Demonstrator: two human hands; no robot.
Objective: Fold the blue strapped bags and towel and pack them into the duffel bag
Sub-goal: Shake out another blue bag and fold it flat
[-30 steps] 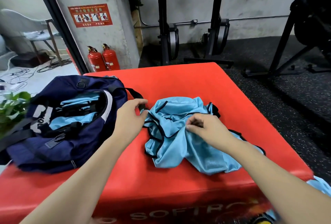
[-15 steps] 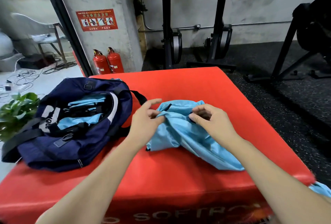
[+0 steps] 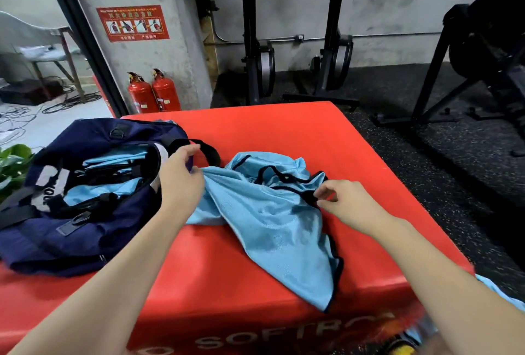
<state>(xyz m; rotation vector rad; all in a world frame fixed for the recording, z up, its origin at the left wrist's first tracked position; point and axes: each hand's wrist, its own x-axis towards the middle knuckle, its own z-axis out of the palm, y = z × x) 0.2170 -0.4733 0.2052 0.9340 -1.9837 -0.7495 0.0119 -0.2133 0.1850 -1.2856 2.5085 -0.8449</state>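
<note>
My right hand (image 3: 345,202) pinches the black strap (image 3: 287,180) of the blue strapped bag (image 3: 272,218); my left hand (image 3: 181,181) grips its other end. It lies mid-box on the red box (image 3: 298,133), draping toward the front edge, beside the open duffel bag (image 3: 85,192) at the left edge.

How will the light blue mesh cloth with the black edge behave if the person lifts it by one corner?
The light blue cloth will probably hang limp: it lies crumpled in soft folds on the red box. It seems light, since the left hand and right hand gather it by pinching only. Its smooth mesh may slide easily, and one corner already droops over the box edge.
</note>
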